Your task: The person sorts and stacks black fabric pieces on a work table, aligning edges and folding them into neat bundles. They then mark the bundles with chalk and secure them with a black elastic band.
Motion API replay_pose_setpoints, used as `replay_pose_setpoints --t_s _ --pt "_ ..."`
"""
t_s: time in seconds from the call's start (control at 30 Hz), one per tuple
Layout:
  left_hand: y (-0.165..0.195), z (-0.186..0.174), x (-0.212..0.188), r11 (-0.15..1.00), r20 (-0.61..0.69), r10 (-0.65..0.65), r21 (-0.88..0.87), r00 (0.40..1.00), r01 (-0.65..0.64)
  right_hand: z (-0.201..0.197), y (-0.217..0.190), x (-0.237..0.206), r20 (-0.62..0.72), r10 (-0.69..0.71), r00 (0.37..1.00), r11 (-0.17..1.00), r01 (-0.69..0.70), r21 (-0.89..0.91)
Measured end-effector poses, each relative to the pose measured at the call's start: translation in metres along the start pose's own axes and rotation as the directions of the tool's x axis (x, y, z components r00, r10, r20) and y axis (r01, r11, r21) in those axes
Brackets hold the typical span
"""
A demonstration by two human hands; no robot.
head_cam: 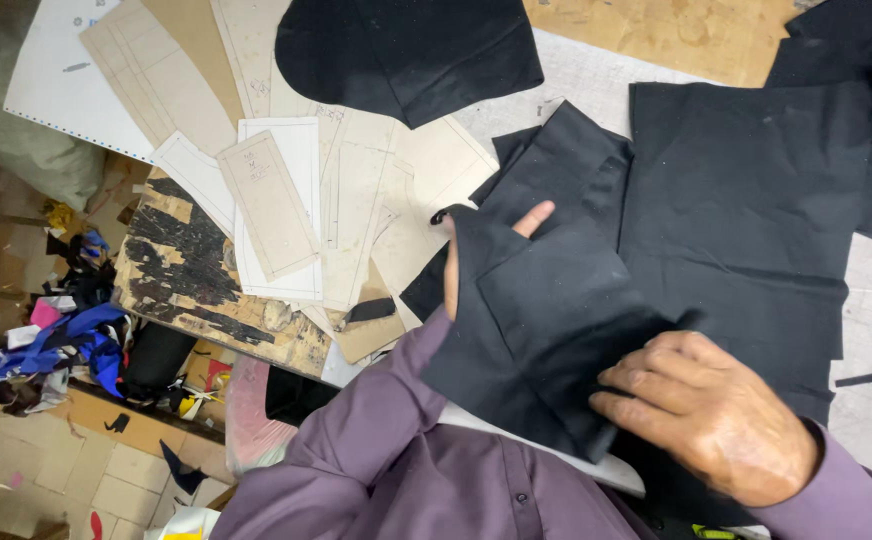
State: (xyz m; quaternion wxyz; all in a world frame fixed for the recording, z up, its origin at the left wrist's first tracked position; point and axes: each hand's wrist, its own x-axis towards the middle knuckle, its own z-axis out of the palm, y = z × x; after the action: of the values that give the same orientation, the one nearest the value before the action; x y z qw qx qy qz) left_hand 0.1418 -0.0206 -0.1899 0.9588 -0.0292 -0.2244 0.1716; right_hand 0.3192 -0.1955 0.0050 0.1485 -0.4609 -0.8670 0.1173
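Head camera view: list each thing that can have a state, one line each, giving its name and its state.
left hand: mostly hidden under the small black fabric piece, fingertips showing
right hand: flat, pressing on the small black fabric piece
small black fabric piece: draped over the left hand
large black fabric piece: spread flat on the table
paper pattern pieces: overlapping in a loose pile
fabric scraps: scattered on the floor
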Motion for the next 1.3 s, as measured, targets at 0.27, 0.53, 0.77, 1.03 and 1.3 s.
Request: replay_pose_setpoints --t_s 0.27,0.53,0.77,1.03,1.3 --pt "-0.013 0.029 -0.06 0.706 -0.644 0.317 0.651 0.697 0.28 0.082 0.025 -0.084 -0.117 0.545 0.83 0.792 -0.556 -0.253" --pt "-0.033 0.016 -0.079 0.214 -0.518 0.472 0.852 0.713 0.478 0.171 -0.013 0.026 -0.369 0.779 0.507 0.624 -0.575 0.529" --pt "-0.038 0.009 -0.063 0.362 -0.624 0.383 0.779 0.681 0.511 0.241 0.033 0.021 -0.133 0.949 0.286 0.224 -0.312 0.924" --pt "-0.006 0.043 -0.068 0.071 -0.426 0.518 0.885 0.742 0.459 0.133 0.041 -0.086 -0.424 0.888 0.181 0.444 -0.58 0.683" --pt "0.07 0.04 -0.054 -0.044 -0.452 0.587 0.81 0.671 0.584 0.1 0.111 -0.231 -0.301 0.936 0.181 0.346 -0.631 0.694"
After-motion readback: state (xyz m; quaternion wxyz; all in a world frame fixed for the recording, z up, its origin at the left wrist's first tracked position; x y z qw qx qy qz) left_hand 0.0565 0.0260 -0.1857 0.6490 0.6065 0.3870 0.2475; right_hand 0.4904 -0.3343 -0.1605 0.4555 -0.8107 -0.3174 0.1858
